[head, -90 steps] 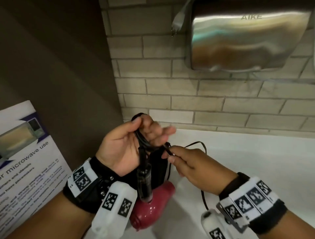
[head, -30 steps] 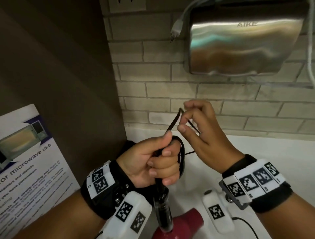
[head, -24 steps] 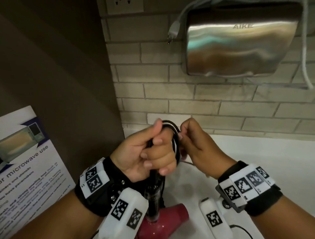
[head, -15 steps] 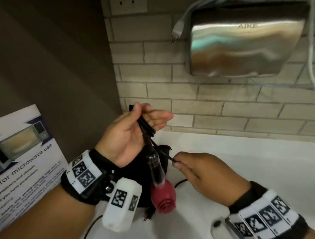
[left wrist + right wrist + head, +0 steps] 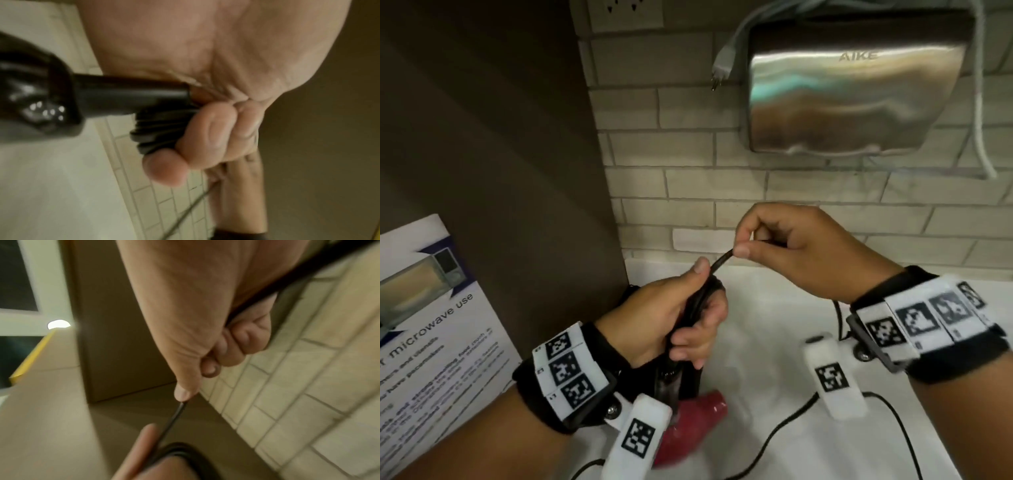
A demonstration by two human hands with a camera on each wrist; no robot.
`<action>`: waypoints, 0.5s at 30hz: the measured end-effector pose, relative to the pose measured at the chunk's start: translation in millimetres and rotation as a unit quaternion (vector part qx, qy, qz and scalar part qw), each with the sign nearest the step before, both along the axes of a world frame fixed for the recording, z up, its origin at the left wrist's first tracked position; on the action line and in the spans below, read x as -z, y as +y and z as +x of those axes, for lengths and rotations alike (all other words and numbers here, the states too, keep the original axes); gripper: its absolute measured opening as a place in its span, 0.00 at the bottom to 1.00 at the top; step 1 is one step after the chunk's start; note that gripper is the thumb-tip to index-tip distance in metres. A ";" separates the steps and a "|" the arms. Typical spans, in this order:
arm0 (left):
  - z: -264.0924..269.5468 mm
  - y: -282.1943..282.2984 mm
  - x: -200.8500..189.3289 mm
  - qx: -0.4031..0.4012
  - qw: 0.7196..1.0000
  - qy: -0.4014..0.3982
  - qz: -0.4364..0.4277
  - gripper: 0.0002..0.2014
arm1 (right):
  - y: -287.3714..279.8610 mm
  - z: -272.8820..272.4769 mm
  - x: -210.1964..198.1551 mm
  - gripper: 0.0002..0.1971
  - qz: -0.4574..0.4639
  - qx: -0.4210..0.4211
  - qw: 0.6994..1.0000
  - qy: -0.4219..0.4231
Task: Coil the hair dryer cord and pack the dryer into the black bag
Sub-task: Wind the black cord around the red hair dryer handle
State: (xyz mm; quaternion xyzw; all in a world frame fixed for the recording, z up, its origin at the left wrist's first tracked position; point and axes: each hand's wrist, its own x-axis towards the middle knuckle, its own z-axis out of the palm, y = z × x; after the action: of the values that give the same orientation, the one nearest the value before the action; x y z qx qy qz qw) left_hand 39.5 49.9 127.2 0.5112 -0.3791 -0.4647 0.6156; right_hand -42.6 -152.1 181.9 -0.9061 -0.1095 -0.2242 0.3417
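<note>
My left hand [image 5: 671,322] is gripping the coiled cord [image 5: 698,301] and dryer [image 5: 688,428] handle while my right hand [image 5: 791,250] is pinching the cord's free length.

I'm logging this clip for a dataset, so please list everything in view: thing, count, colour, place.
hair dryer: one, red body with dark handle, hanging below the left hand.
cord: one, black, loops gathered in the left grip, a taut stretch to the right hand, the rest trailing over the counter.
counter: one, white, under the hands.
hand dryer: one, steel, on the brick wall.
plug: one, grey, dangling beside the hand dryer.
outlet: one, white, top of wall.
poster: one, white and blue, left.
left hand: grips the coils.
right hand: pinches the cord.
</note>
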 end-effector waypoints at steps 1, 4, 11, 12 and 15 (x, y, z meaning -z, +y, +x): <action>1.2 1.0 -2.0 0.024 0.998 0.041 -0.027 0.32 | -5.7 5.2 9.6 0.03 0.051 -0.002 0.999 0.008; 3.2 3.2 -7.2 0.067 0.983 0.132 -0.106 0.31 | -9.9 13.0 43.5 0.08 0.124 0.003 0.991 0.053; 16.5 7.9 -18.0 -0.026 0.958 0.170 -0.230 0.32 | 18.5 -6.1 108.6 0.15 0.114 0.047 0.984 0.126; 19.0 8.1 -17.4 -0.056 0.959 0.155 -0.230 0.33 | 24.7 -12.7 110.0 0.15 0.067 0.046 0.989 0.126; 21.9 7.9 -12.9 -0.110 0.958 0.133 -0.231 0.32 | 42.8 -27.9 99.0 0.15 -0.107 0.042 0.988 0.106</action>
State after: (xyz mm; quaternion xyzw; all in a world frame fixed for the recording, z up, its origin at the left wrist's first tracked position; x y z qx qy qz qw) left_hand 61.4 57.8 140.1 0.3270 -0.3327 -0.3579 0.8089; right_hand -70.5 -109.4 82.9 -0.9599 -0.0575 -0.1278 0.2429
